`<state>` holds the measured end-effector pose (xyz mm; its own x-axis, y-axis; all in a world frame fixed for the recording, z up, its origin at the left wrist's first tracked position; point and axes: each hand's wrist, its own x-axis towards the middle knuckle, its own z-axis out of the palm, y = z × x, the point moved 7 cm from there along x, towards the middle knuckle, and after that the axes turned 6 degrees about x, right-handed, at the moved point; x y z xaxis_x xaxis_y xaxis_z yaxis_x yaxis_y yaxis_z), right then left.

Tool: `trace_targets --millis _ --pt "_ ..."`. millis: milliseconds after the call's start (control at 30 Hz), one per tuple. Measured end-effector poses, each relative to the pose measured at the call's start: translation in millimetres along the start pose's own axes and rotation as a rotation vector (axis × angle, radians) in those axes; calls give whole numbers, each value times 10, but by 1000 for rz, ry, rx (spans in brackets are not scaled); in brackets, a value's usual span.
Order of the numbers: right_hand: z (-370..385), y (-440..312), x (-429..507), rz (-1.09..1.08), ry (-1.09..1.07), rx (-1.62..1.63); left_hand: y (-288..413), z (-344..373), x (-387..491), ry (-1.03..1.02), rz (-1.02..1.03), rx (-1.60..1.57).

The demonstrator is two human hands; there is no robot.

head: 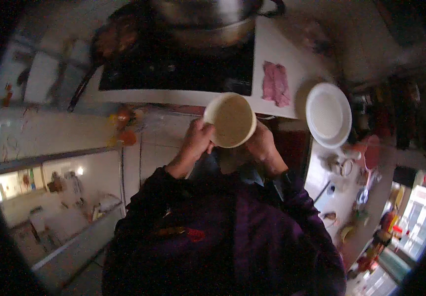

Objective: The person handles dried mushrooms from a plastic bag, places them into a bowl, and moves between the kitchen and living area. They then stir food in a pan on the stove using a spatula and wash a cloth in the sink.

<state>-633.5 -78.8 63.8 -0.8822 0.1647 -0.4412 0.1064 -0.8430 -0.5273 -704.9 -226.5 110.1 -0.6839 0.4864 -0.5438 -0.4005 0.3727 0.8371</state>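
Observation:
Both hands hold one round, pale bowl in front of the body, just off the counter's front edge. My left hand [196, 140] grips its left rim, with the thumb near the inside. On the other side, my right hand [263, 142] supports the bowl's lower right. The bowl [232, 120] looks beige inside; whether it holds anything cannot be told in the dim light. Past it lies a black cooktop [176, 70] with a large metal pot [205, 18] on it. A folded pink cloth [275, 84] lies on the white counter to the right of the cooktop.
A white oval basin [329, 114] stands at the counter's right corner. Toward the upper left is a dark pan [115, 42], its handle [83, 88] pointing toward me. Along the right counter are a cup [345, 167], a pink item [371, 151] and small utensils. A glass-fronted cabinet [83, 192] is at left.

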Motion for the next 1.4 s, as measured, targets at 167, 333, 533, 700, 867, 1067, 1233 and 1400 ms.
trace_targets --millis 167,333,533,700,867,1067,1233,1400 --pt "421 216 -324 370 -321 310 -217 -24 -388 222 105 9" --pt "271 488 -626 528 -274 31 -592 -9 -868 396 117 8" --pt "450 662 -1016 707 -295 -152 -914 -354 -1558 708 121 77" --pt "847 742 -966 458 -416 -514 -1291 -860 -2087 760 41 64" --pt "1145 1556 -691 373 -376 -794 -1479 -1463 -2714 1161 373 788" --pt "2350 3215 -873 625 -769 -983 -2471 -2367 -3113 869 161 671" --pt "3217 4572 -940 783 -828 -1181 -3025 -3294 -3632 950 144 218" --pt "3948 5595 -847 819 -962 -1165 -3133 -4271 -4263 1158 -106 60"
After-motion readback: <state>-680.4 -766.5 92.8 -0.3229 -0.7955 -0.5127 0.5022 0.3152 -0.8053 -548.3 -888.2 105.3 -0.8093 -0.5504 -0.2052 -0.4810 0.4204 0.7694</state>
